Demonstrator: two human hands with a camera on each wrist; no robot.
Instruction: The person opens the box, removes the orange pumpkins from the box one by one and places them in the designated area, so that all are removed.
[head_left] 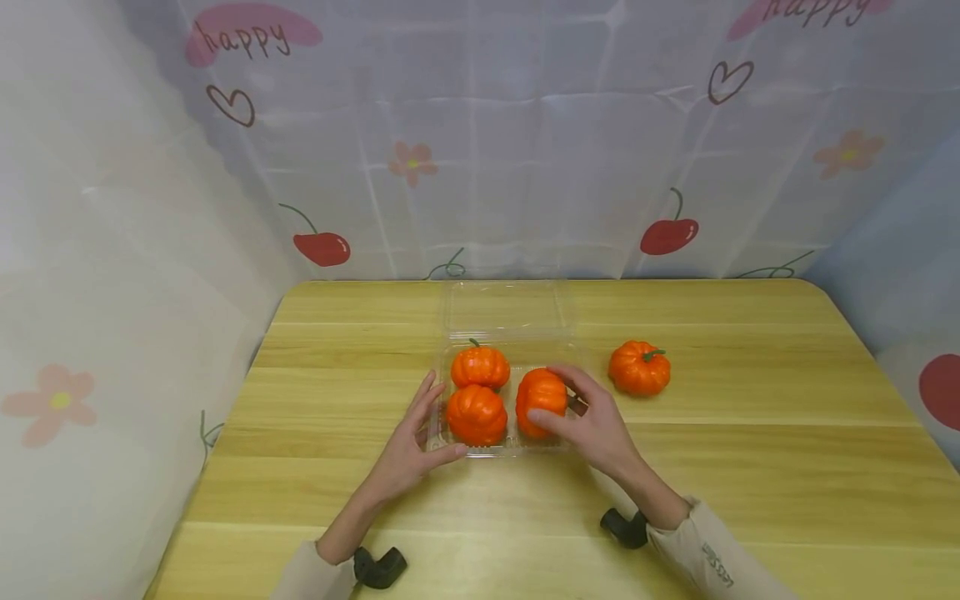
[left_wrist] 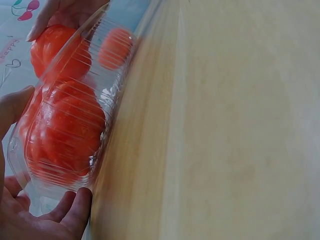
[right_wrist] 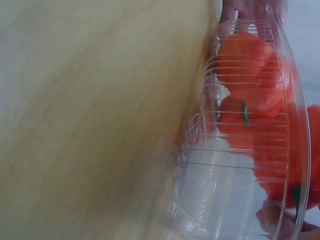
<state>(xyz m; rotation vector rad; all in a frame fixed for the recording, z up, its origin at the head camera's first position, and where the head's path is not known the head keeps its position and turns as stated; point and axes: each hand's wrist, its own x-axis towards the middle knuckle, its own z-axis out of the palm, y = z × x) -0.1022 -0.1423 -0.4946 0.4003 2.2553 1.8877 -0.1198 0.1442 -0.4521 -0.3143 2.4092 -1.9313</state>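
Observation:
In the head view, a clear plastic clamshell box (head_left: 510, 454) lies with its lid (head_left: 506, 308) folded back toward the wall. Two small orange toy pumpkins, a rear one (head_left: 480, 367) and a front one (head_left: 477, 415), sit in its left half. My left hand (head_left: 405, 458) holds the front left corner, thumb along the front rim and fingers by the left side. Over the right half, my right hand (head_left: 603, 429) grips a third pumpkin (head_left: 542, 400) between thumb and fingers, its stem turned right. The left wrist view shows the box wall (left_wrist: 75, 110) between thumb and fingers.
Another orange pumpkin (head_left: 639, 368) rests on the wooden table (head_left: 750, 417) to the right of the box. A printed curtain (head_left: 510, 167) hangs along the table's back edge. Black wrist mounts, left (head_left: 379, 567) and right (head_left: 624, 528), stick out by the sleeves.

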